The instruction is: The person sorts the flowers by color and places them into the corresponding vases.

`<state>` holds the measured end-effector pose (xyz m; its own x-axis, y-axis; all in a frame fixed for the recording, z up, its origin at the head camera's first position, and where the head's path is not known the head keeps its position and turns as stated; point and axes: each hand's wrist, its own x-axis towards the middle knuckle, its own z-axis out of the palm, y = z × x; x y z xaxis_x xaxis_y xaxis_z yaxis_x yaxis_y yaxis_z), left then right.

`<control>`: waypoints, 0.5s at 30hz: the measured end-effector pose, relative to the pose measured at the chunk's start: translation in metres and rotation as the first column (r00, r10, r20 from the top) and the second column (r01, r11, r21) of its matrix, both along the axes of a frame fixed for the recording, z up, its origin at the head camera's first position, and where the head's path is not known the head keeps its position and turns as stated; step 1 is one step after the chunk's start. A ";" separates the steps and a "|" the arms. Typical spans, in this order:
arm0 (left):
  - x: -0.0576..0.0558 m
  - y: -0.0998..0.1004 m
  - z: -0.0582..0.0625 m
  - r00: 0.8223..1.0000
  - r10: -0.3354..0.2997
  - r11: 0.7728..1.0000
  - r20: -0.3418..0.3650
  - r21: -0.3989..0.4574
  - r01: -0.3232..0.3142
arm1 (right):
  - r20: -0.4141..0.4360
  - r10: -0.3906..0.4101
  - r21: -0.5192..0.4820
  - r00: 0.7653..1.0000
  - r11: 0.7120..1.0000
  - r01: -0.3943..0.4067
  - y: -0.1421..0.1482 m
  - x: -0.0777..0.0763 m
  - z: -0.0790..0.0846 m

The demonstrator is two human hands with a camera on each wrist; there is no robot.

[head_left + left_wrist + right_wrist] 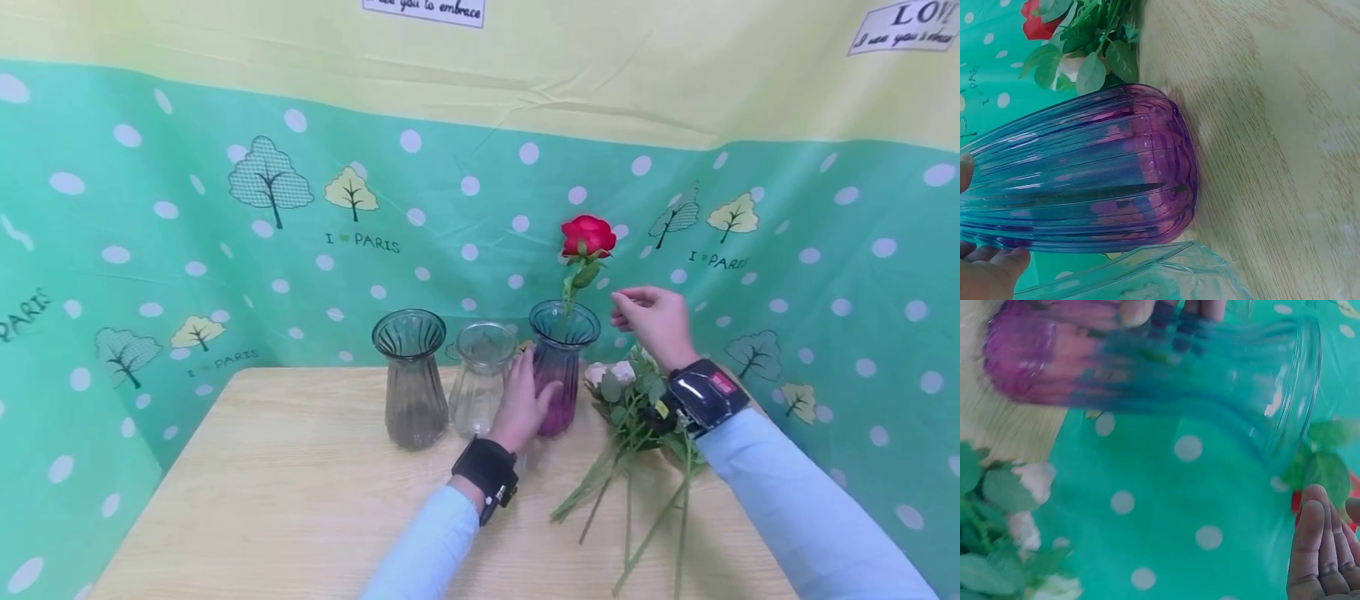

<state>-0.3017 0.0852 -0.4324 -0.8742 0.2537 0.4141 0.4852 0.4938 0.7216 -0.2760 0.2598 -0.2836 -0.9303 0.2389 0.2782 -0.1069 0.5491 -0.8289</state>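
The left hand [521, 404] grips a purple-blue glass vase [564, 367] holding a red rose [588, 237], right of clear [474, 392] and grey glass vases [415, 392]; the right hand [656, 323] is just right of the rose.

Light-blue sleeves [810, 507]; black wrist straps [486, 472]; red label [723, 383].

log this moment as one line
left hand: grips purple-blue vase | right hand: empty, near red rose | rose: standing in vase | clear vase, grey vase: upright | loose flowers: on table
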 end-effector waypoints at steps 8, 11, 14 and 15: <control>-0.001 0.001 -0.003 1.000 0.001 1.000 -0.014 0.012 -0.001 | 0.104 -0.086 0.048 0.991 0.995 0.082 0.041 0.031 -0.023; -0.002 0.001 -0.003 1.000 -0.004 1.000 -0.019 0.014 0.004 | 0.129 -0.113 0.069 0.985 0.992 0.104 0.054 0.046 -0.039; -0.003 0.001 -0.002 0.999 -0.002 1.000 -0.037 0.003 0.002 | 0.160 -0.131 0.091 0.978 0.989 0.118 0.067 0.060 -0.058; -0.003 0.001 -0.002 0.999 -0.002 1.000 -0.043 0.004 0.002 | 0.168 -0.134 0.094 0.977 0.988 0.119 0.072 0.064 -0.064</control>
